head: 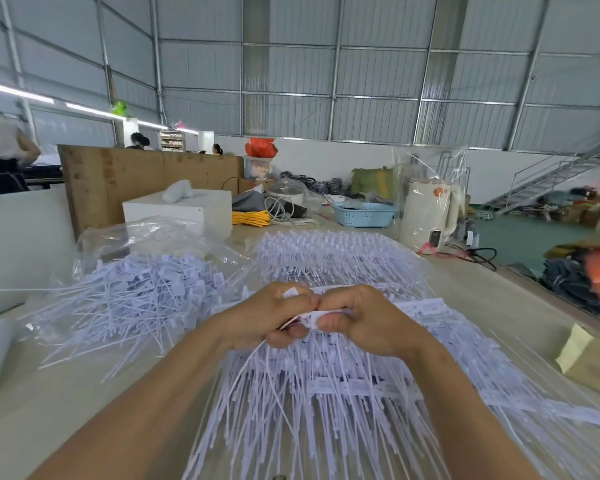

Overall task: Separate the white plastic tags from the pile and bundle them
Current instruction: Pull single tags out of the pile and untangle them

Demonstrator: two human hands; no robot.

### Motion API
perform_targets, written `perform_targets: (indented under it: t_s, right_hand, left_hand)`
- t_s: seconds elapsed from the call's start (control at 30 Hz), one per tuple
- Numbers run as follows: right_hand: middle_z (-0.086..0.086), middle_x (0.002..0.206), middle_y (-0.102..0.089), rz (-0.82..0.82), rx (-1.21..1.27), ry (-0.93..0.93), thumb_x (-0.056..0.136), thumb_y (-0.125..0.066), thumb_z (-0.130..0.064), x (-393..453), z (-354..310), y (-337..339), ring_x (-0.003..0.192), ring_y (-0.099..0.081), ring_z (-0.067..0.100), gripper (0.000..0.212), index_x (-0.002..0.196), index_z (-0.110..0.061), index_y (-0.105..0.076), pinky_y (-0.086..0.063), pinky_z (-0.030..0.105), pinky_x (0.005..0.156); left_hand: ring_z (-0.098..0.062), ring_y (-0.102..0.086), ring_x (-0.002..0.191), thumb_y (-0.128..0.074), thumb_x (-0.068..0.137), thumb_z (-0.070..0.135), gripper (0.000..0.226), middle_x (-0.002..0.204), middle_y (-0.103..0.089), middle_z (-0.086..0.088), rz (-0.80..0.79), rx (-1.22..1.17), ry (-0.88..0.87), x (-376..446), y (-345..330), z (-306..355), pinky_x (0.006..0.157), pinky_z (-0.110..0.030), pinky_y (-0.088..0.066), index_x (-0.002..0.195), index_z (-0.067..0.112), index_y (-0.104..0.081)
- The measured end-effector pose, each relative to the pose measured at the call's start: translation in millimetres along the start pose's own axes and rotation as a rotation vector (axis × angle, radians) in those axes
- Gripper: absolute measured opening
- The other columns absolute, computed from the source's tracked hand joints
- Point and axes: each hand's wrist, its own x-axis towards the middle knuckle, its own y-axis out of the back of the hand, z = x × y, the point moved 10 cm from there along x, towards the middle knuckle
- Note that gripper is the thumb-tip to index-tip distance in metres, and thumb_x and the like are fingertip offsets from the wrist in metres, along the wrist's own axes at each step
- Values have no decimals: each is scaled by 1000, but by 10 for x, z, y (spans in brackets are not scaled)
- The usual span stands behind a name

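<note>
- Both our hands meet over the middle of the bench (66,393): the left hand (267,317) and the right hand (357,320) are each closed, thumb against fingers, on the same small white plastic tag (314,315).
- Our knuckles touch above that tag, and its flat head shows between the two thumbs; a thin white tail runs from it down past the left thumb.
- Printing on the tag heads is too blurred to read; we can make out only dark marks on the connected strips (354,386) lying under our wrists.
- Those strips form a spread of white tags directly below and in front of our hands, their long tails fanning toward the near edge of the bench.
- A loose pile of separated tags (136,299) lies to the left of the left hand, tangled, partly on a clear plastic bag (146,237).
- More tags in ordered rows (336,258) sit just beyond our hands, farther along the bench.
- A white kettle wrapped in clear plastic (426,213) carries an orange mark we cannot read; it stands well apart, to the far right.
- A blue plastic basket (362,214) and a coil of yellow cable (250,217) lie beyond the rows.
- A yellowish slip of paper (574,348) rests on the bench to the right of the right hand.
</note>
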Motion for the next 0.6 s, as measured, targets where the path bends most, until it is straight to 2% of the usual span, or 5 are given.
perform_targets:
  t_s: [0.13,0.23,0.33,0.43,0.6]
  right_hand:
    - [-1,67,-54,29,285,69,90,-56,-1,-75,-108,143,60,-48,5,23,72,-13,-63,-39,17,63]
    - [-2,68,-57,189,248,68,90,-59,-8,-71,-75,328,64,-50,4,20,72,-13,-64,-40,16,65]
    - [-10,75,-60,327,21,52,89,-62,-19,-49,-54,404,75,-56,11,28,70,-39,-59,-45,29,74]
    - [-8,79,-65,450,-52,25,86,-66,-25,-91,-21,510,80,-60,16,11,78,-32,-65,-47,36,77]
    - [-14,74,-69,497,375,118,86,-66,-12,-155,-107,629,71,-64,3,13,83,-25,-64,-51,22,68]
  left_hand:
    - [-2,-22,30,-48,87,33,29,46,-36,5,-60,-237,-101,-34,-21,127,35,-9,-20,64,19,-60]
    - [-2,-25,29,-50,82,39,27,49,-41,3,51,-360,-211,35,77,219,34,-10,-22,75,16,-61]
    - [-4,-29,33,-46,85,43,33,54,-47,0,164,-377,-267,117,129,183,36,-13,-23,89,12,-59]
    - [-5,-34,39,-46,84,44,40,60,-51,-2,251,-477,-268,156,197,141,37,-15,-26,100,10,-60]
    - [-5,-43,47,-63,75,29,33,67,-55,-4,218,-627,-233,194,117,129,39,-13,-32,99,7,-60]
